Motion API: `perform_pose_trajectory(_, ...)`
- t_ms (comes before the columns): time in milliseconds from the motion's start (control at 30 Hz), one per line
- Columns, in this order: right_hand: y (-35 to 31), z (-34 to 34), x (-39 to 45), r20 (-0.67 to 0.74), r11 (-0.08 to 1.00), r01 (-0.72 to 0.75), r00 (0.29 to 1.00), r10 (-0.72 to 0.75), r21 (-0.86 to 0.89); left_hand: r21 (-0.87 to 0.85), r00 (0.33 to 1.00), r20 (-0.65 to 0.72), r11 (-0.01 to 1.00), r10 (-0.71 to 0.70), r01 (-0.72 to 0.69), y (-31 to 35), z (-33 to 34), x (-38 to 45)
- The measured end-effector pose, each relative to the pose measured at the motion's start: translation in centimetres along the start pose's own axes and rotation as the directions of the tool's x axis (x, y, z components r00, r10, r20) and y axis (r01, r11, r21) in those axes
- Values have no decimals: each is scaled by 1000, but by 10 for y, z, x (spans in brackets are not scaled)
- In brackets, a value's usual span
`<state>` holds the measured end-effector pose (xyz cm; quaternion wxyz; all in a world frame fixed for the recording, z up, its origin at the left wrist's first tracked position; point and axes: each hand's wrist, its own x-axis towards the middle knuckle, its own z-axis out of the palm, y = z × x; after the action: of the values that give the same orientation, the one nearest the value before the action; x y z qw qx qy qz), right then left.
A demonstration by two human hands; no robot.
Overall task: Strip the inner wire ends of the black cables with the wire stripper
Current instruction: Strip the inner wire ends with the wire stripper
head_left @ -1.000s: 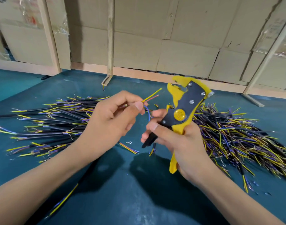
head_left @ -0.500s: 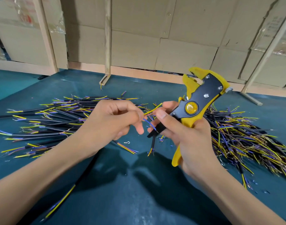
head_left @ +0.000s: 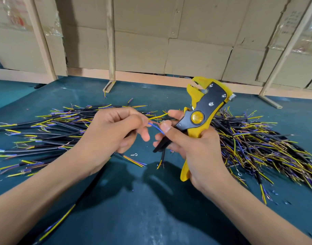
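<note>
- the dark teal table point(head_left: 151, 218) fills the near and middle of the scene, with a cardboard wall point(head_left: 195, 41) and pale wooden posts point(head_left: 110, 41) along its far edge.
- a right pile of cables point(head_left: 257, 147) spreads over the right side of the table, a dense tangle of black sheaths with yellow, blue and purple inner wires.
- a left pile of cables point(head_left: 45, 131) lies on the left side, the black cables mostly running left to right with coloured ends fanned out.
- the right hand point(head_left: 201, 151) is above the table at centre right, fingers curled round the handles of the wire stripper point(head_left: 203, 112); its thumb and forefinger also pinch the blue wire point(head_left: 156, 127).
- the left hand point(head_left: 109, 133) is just left of it, fingers curled, pinching the base of the wires of a held cable; the cable's black sheath is mostly hidden under the hand.
- the wire stripper, yellow and black, points its head up and to the far side, clear of the wires.
- a yellow wire point(head_left: 158, 116) and the blue wire stick out between the two hands.
- a small metal ring terminal point(head_left: 134, 154) lies on the table just below the hands.
</note>
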<state>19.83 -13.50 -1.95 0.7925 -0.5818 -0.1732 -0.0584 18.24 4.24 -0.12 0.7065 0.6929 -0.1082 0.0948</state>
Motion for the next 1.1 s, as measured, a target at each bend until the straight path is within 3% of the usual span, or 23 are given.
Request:
perform_pose_trajectory(367, 2, -2, 1, -43, 999, -30, 999, 29, -27, 4, 999, -15, 999, -44, 44, 0, -1, 3)
perform_pose_trajectory(533, 1, -3, -1, 193, 950, -263, 954, 230, 166, -137, 999, -36, 990, -33, 28, 2, -7, 6)
perform_pose_trajectory(700, 2, -1, -8, 466, 906, -400, 834, 296, 141, -200, 999, -41, 979, -36, 27, 6, -8, 8)
perform_pose_trajectory(833, 2, -1, -9, 530, 887, -439, 791, 306, 143, -208, 996, -70, 978, -46, 30, 8, -9, 8)
perform_pose_trajectory(1100, 7, -2, -7, 552, 889, -440, 776, 306, 127, -302, 994, -88, 953, -58, 29, 10, -13, 9)
